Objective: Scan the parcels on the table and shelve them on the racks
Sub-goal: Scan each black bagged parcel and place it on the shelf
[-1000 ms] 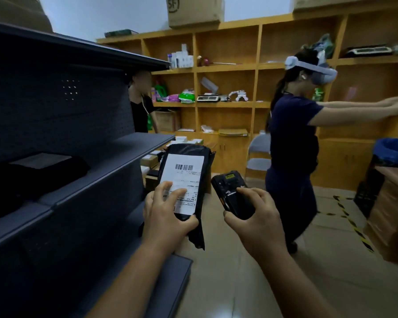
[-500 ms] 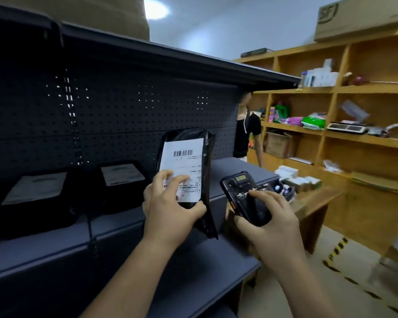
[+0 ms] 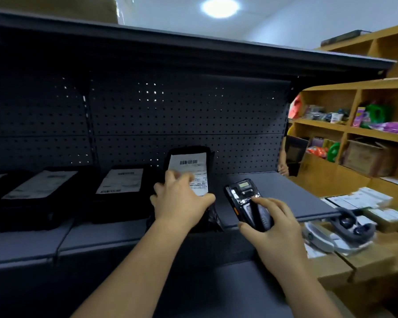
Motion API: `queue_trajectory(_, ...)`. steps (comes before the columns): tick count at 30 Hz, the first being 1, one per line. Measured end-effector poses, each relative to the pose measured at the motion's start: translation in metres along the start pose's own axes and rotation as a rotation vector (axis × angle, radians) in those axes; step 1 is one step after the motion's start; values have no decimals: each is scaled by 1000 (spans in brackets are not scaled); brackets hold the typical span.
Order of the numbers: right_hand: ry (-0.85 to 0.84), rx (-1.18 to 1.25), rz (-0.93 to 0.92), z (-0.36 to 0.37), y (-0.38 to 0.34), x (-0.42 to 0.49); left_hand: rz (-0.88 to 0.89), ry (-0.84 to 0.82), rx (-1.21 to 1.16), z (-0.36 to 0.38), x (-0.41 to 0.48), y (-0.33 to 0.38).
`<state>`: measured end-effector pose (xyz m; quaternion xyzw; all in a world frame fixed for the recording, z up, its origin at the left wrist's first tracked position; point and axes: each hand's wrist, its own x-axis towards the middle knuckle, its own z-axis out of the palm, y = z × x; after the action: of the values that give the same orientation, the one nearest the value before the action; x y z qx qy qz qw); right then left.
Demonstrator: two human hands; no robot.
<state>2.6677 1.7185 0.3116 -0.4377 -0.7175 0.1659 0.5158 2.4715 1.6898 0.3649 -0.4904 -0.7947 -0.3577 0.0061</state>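
Observation:
My left hand [image 3: 178, 201] grips a black parcel bag [image 3: 189, 165] with a white barcode label, held upright over the middle shelf [image 3: 274, 193] of the dark metal rack. Its lower end hangs near the shelf's front edge. My right hand [image 3: 274, 228] holds a black handheld scanner [image 3: 247, 203] just right of the parcel, thumb and fingers wrapped round its lower half. Two more black parcels with white labels, one [image 3: 122, 191] and another [image 3: 35, 198], lie flat on the same shelf to the left.
The rack's pegboard back [image 3: 182, 115] and top shelf [image 3: 193, 49] close in above. At the right stand wooden shelves [image 3: 354, 127] with assorted goods, a wooden table [image 3: 365, 255] with small boxes and a headset [image 3: 340, 228]. Another person's hand [image 3: 283, 168] shows past the rack's end.
My view has swung left to face the rack squarely. Both hands have moved forward, bringing the parcel and scanner in over the middle shelf, closer to the pegboard.

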Motion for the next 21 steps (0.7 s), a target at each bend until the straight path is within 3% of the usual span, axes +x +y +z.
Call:
queue_trajectory(11,-210,126,-24,-7,62,53,-241,-75,316,47,27,30)
queue_trajectory(21,-239,187,3,5,71,67,-18,184,394,61,-15,8)
